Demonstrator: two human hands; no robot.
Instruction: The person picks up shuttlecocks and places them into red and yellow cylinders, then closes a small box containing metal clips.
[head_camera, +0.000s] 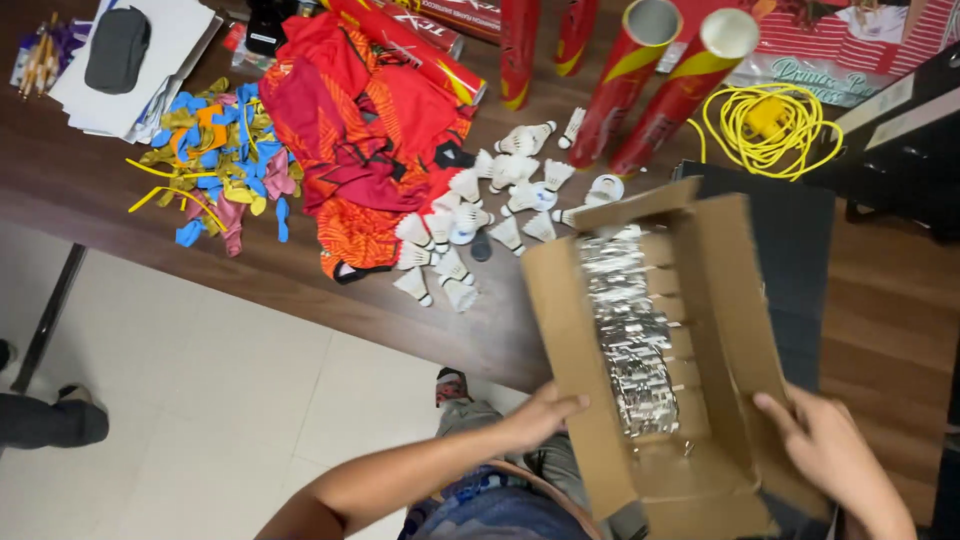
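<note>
Head view, looking down. Nearest: both hands on an open cardboard box (700, 300) held at the table edge (300, 290), over the person's lap. Left hand (540, 415) clasps the left wall, thumb over the rim, fingers curled outside. Right hand (825, 450) grips the right wall low down, fingers half closed on the flap. Inside, a strip of silvery foil (625, 330) along the bottom. Box looks light; thin walls likely to flex, so the side walls near the base seem the firmest hold. Further off: white shuttlecocks (480, 220) scattered, red jersey (370, 140), heap of coloured balloons (215, 150). Farthest: red tubes (660, 80), yellow cord (765, 125) coiled.
</note>
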